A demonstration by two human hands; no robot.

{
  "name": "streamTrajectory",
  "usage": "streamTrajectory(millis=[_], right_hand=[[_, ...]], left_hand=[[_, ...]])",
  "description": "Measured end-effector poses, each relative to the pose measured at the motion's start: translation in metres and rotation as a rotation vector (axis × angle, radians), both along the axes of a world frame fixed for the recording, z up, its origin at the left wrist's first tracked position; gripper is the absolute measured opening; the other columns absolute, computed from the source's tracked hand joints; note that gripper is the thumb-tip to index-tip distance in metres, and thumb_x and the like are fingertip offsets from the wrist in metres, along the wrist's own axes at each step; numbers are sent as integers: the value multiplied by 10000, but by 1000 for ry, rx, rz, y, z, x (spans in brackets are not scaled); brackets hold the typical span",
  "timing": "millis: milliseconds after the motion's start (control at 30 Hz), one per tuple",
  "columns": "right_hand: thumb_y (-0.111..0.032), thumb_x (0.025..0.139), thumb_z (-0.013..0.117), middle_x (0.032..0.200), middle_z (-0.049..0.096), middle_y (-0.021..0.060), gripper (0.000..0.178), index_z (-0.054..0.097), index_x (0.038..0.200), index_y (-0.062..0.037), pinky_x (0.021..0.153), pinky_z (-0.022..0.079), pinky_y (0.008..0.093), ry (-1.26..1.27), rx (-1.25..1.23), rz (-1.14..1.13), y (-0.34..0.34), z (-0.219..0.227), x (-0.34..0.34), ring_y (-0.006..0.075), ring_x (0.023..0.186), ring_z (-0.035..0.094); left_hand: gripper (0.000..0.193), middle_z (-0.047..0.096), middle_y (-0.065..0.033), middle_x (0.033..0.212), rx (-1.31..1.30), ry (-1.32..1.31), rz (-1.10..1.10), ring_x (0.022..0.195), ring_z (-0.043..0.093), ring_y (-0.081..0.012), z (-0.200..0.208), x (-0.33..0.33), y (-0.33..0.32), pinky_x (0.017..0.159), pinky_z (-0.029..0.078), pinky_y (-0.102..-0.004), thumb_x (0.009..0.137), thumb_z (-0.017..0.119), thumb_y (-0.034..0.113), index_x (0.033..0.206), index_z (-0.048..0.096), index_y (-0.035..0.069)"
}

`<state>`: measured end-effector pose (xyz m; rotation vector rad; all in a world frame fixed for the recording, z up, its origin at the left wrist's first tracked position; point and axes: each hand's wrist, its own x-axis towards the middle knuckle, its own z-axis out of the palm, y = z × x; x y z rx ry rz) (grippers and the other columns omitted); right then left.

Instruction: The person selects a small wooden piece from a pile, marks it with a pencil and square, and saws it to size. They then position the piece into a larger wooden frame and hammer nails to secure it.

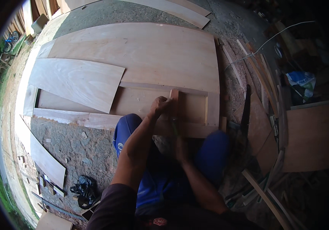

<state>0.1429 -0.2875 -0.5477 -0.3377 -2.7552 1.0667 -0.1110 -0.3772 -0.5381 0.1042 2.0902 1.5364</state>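
**Left hand on wood block, right hand on tool – frame on ground**

Left hand [160,105] reaches forward from the lower edge, fingers curled around the near side of a short upright wood block [175,100]. The block stands against the inner face of a flat wooden frame [195,129] lying on the ground, just left of a thin vertical slat [206,109] in that frame.

Right hand [180,148] sits lower, between the knees, closed around a dark handle – a tool [175,128] whose upper end points toward the block. Motion blur here; I cannot tell the tool's kind or whether its tip touches the wood.

Both knees, in blue trousers [128,128], flank the hands; the person crouches at the frame's near rail.

A large plywood sheet [141,53] covers the frame's far part. A smaller sheet [76,82] lies tilted over its left half. A long strip [41,155] rests on the dirt at left, well apart. A square board [312,138] and loose battens [262,195] lie at right. A dark bundle [83,189] sits near the lower left.
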Motion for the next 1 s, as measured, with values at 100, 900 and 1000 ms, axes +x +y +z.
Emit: streamTrajectory(millis=[100,900,1000], right_hand=[[-218,1016,487,836,611,283,231,562,1007,0,603,453,494,25,71,-66,-9,56,-17,469,726,608],[-76,1008,493,1200,607,320,497,396,1494,-102,833,526,472,-43,-157,-8,28,107,-127,473,1076,613],[-54,1000,485,1178,621,305,519,391,1504,-133,822,536,471,287,-93,1,26,105,-138,472,1052,621]], left_hand=[[565,726,-176,878,78,-188,-157,807,699,-209,17,-3,-7,713,553,-338,826,748,428,1023,682,-98],[544,712,-265,970,-340,-50,-101,962,699,-376,19,33,-31,849,547,-430,779,732,456,1007,702,-37],[523,711,-265,963,-317,-82,-96,948,699,-379,30,36,-26,843,545,-438,790,716,447,988,702,-36]])
